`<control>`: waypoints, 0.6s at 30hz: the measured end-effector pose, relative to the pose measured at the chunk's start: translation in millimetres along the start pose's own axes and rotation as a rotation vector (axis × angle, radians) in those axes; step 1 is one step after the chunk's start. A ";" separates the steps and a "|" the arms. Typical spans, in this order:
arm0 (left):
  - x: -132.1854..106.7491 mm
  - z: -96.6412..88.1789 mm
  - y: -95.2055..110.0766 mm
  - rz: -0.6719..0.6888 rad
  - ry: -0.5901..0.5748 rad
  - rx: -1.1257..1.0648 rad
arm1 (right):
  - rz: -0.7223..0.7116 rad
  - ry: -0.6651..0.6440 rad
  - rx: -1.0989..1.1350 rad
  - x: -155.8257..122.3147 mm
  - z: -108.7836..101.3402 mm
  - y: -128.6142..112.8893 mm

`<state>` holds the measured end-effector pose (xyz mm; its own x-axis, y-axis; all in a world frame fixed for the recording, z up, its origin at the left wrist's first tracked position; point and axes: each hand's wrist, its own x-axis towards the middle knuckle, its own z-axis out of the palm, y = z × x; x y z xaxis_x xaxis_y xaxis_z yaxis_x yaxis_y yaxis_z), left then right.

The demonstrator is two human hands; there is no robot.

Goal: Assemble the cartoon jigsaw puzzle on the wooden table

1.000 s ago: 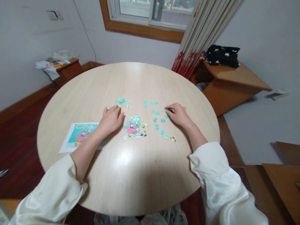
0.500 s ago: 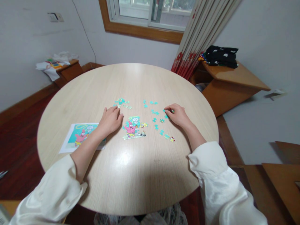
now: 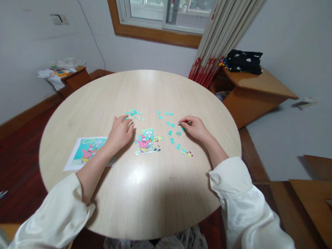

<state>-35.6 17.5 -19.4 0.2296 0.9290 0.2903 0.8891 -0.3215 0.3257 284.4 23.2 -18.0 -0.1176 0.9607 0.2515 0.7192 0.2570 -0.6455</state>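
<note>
My left hand [image 3: 120, 132] is just in front of a cluster of loose teal and pale green puzzle pieces [image 3: 133, 112], fingers spread and holding nothing. Between my hands lies a partly joined jigsaw puzzle [image 3: 145, 142] with pink, teal and yellow cartoon figures. My right hand [image 3: 193, 127] is right of it, thumb and forefinger pinched on a small puzzle piece [image 3: 179, 123], mostly hidden by the fingers. Scattered teal puzzle pieces [image 3: 172, 140] lie between the joined part and my right hand. Under my left forearm is a printed reference picture [image 3: 88, 152], partly covered.
Everything rests on a round pale wooden table [image 3: 145, 197]. Beyond it are a window [image 3: 166, 17] and a curtain [image 3: 223, 38]. A wooden cabinet [image 3: 259, 93] with black cloth [image 3: 243, 61] on top stands at the right. Papers [image 3: 54, 74] lie on a small stand at the left.
My right hand has shifted slightly left, pinching the puzzle piece. My left fingers have lifted and spread a little near the cluster. The view has moved slightly.
</note>
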 end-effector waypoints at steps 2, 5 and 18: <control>-0.5 0.6 -0.8 0.011 0.037 -0.018 | 0.003 -0.018 0.012 -0.5 -0.4 -1.6; -1.3 1.3 -1.9 0.012 0.074 -0.057 | -0.007 -0.032 0.034 -0.9 -1.9 -2.0; -1.5 -3.1 1.8 -0.010 0.113 -0.163 | -0.049 -0.164 0.116 -7.6 -12.6 -13.0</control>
<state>-35.6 15.0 -16.4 0.1671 0.9085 0.3830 0.8132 -0.3466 0.4675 284.5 11.2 -2.4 -0.2676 0.9484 0.1699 0.6270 0.3053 -0.7167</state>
